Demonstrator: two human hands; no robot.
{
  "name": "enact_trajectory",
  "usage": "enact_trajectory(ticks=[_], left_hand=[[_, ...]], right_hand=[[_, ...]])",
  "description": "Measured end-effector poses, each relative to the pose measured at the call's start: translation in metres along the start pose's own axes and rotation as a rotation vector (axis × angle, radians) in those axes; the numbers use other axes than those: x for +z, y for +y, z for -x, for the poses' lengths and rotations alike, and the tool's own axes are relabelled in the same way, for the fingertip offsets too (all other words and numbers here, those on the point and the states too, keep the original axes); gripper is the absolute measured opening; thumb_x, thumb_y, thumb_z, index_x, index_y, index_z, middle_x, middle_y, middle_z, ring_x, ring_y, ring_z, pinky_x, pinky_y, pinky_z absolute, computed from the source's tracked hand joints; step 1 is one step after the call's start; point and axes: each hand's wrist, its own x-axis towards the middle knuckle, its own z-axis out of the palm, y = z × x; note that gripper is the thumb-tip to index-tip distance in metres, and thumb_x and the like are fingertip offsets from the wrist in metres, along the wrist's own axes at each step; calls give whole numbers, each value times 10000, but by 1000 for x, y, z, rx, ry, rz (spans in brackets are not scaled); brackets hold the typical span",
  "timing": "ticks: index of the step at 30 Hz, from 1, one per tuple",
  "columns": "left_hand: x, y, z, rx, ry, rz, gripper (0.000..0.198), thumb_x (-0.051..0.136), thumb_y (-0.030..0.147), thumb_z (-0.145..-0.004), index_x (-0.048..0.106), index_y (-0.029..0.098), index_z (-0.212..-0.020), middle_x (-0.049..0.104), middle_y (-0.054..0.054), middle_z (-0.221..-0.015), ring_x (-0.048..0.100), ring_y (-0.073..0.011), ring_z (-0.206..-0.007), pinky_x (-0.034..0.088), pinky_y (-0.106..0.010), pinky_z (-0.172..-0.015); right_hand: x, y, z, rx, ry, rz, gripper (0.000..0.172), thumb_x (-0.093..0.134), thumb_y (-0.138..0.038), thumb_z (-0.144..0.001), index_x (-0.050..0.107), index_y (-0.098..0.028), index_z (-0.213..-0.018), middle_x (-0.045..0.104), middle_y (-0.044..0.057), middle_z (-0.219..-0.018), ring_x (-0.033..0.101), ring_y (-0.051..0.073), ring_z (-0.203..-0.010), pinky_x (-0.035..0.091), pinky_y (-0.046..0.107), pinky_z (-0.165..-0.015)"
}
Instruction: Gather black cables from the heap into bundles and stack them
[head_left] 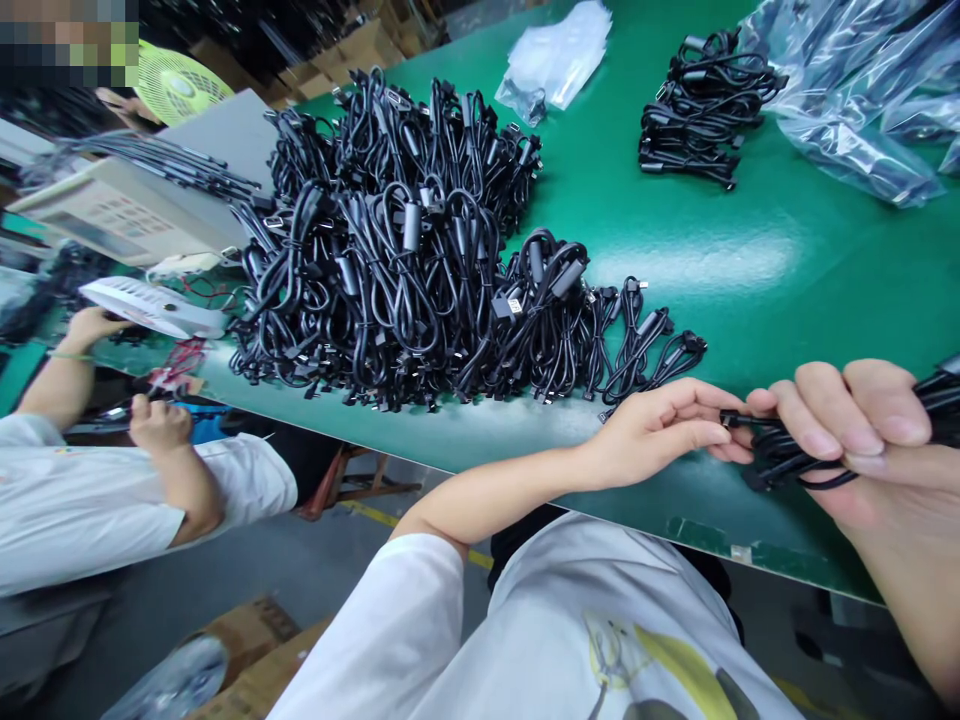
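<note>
Black cable bundle (776, 452) in right hand (862, 425)

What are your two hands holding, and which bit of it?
A black bundled cable. The right hand wraps around its bundled loops; the left hand pinches a small connector at its end.

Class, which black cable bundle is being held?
The lower-right bundle: the right hand grips it, while the pile and small stack lie on the green table.
</note>
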Motion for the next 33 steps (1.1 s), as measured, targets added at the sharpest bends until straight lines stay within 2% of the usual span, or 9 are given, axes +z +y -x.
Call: enact_trajectory(ticks=[3, 10, 14, 16, 19, 22, 25, 28, 33], left_hand=[[-1, 0, -2, -37, -18, 36, 421, 762, 377, -788, 617, 156, -1116, 718, -61, -924, 712, -159, -837, 549, -321, -846], [-1, -4, -4, -104, -23, 65, 470, 770, 433, -767, 614, 136, -1097, 717, -55, -880, 703, -157, -812, 540, -344, -847], [1, -4, -3, -109, -36, 22, 499, 767, 407, -776, 596, 139, -1162, 706, -76, -931, 689, -154, -844, 525, -344, -860], [3, -2, -3, -94, -42, 4, 544, 747, 417, -793, 557, 155, -1230, 697, -88, -959, 687, -160, -864, 519, -347, -856], [4, 1, -3, -47, -8, -27, 519, 711, 456, -814, 555, 153, -1206, 681, -81, -933, 677, -150, -840, 511, -333, -829], [6, 5, -1, -28, 29, -87, 470, 687, 485, -820, 597, 135, -1120, 665, -70, -897, 650, -127, -808, 498, -319, -830], [8, 6, 2, -58, 29, -152, 426, 668, 473, -831, 623, 135, -1087, 667, -70, -895, 631, -126, -808, 493, -337, -860], [8, 6, 4, -92, 26, -210, 359, 642, 409, -854, 637, 140, -1093, 684, -76, -910, 635, -134, -813, 499, -354, -873], [3, -2, 0, -119, 42, -223, 323, 617, 337, -865, 646, 138, -1118, 711, -91, -948, 650, -142, -823, 515, -373, -877]], right_hand=[[0, -1, 1, 8, 7, 14, 145, 683, -166, -724, 593, -277, -696, 407, -13, -591, 467, 144, -587, 498, 333, -621], [0, 0, 0, 11, 31, 12, 154, 706, -187, -709, 569, -253, -689, 416, -24, -619, 467, 130, -603, 510, 324, -706], [-2, -2, 2, 36, 126, 42, 176, 713, -203, -687, 543, -243, -714, 397, -30, -645, 460, 122, -632, 513, 307, -750], [-7, -9, 0, 45, 211, 141, 190, 704, -233, -686, 545, -257, -786, 401, -33, -676, 475, 127, -664, 517, 309, -759], [-19, -27, -16, 99, 284, 602, 228, 616, -392, -765, 502, -297, -939, 455, -29, -757, 529, 155, -726, 519, 343, -761], [-32, -43, -52, 212, 259, 1097, 292, 557, -532, -828, 493, -263, -921, 543, -3, -754, 557, 191, -698, 485, 365, -696], [-44, -43, -105, 246, 276, 1402, 396, 695, -541, -746, 557, -224, -939, 603, 31, -717, 572, 235, -678, 438, 389, -692], [-49, -33, -172, 172, 292, 1658, 483, 745, -499, -713, 563, -212, -1056, 644, 74, -818, 608, 303, -795, 429, 404, -732], [-50, -40, -289, -69, 363, 1926, 615, 641, -547, -833, 480, -129, -1255, 604, 244, -1165, 571, 383, -1060, 415, 448, -837]])
